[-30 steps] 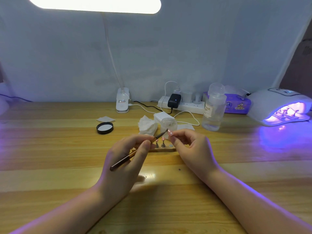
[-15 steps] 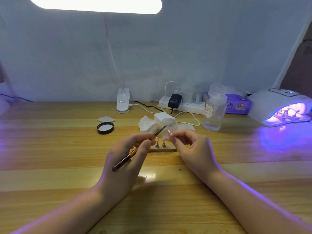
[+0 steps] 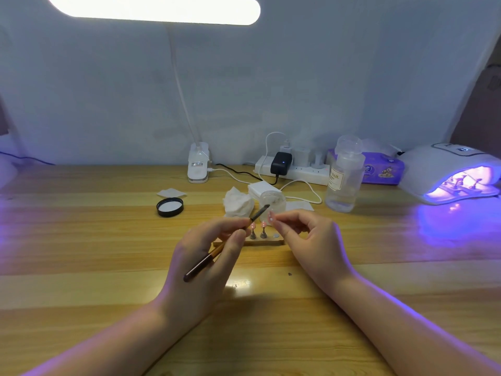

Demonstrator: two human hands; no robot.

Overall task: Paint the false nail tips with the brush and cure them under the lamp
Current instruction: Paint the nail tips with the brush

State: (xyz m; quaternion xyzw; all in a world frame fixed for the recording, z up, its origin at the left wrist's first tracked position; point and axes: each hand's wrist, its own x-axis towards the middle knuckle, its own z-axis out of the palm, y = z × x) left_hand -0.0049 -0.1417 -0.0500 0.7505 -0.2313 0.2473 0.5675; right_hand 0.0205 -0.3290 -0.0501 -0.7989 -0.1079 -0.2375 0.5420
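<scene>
My left hand grips a thin nail brush, its dark tip pointing up and right toward the small open jar. My right hand pinches one pink false nail tip on its stand between thumb and fingertips, just right of the brush tip. Two more pink nail tips stand on small pegs in a wooden holder on the desk between my hands. At the far right the white curing lamp glows violet, with several stands inside it.
A black jar lid and a cotton pad lie left of centre. A crumpled tissue, a clear liquid bottle, a power strip with plugs and cables, a purple tissue pack and the desk lamp's clip base stand behind.
The brush tip has drawn back slightly left and away from the nail tip in my right hand. Both hands otherwise stay in place.
</scene>
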